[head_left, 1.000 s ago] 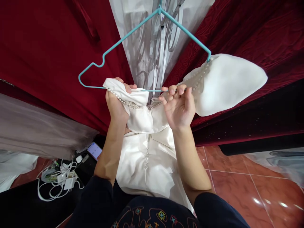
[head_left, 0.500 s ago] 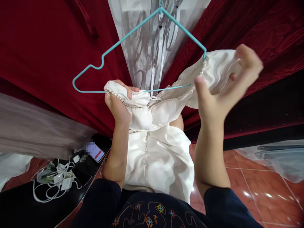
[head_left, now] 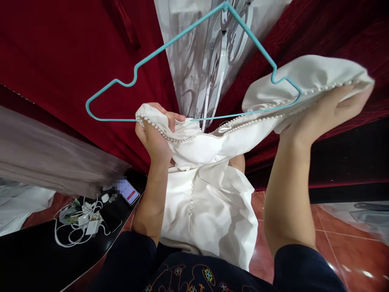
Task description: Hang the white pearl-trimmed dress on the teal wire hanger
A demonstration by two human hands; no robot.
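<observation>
A white dress [head_left: 209, 207] with pearl-beaded edging and a row of small buttons lies across my lap, its upper part raised toward a light-blue hanger [head_left: 179, 36]. My left hand [head_left: 154, 132] is closed around the gathered left shoulder of the dress, beside the hanger's bottom bar. Out to the right, my right hand [head_left: 337, 101] grips the other shoulder by its beaded edge and pulls it taut; some of its fingers are hidden by the cloth. The hanger's right end sits in front of the stretched white fabric, and its left end is bare.
Red curtains [head_left: 69, 52] hang on both sides of a white ornate metal stand [head_left: 217, 73]. On a black bench [head_left: 30, 259] at lower left lie a phone [head_left: 129, 191], tangled white cables [head_left: 71, 239] and a charger. Red floor tiles [head_left: 340, 243] show at lower right.
My right hand has moved outward to the right and closed on the dress's shoulder, stretching it. The hanger's right end now shows in full. My left hand keeps its hold.
</observation>
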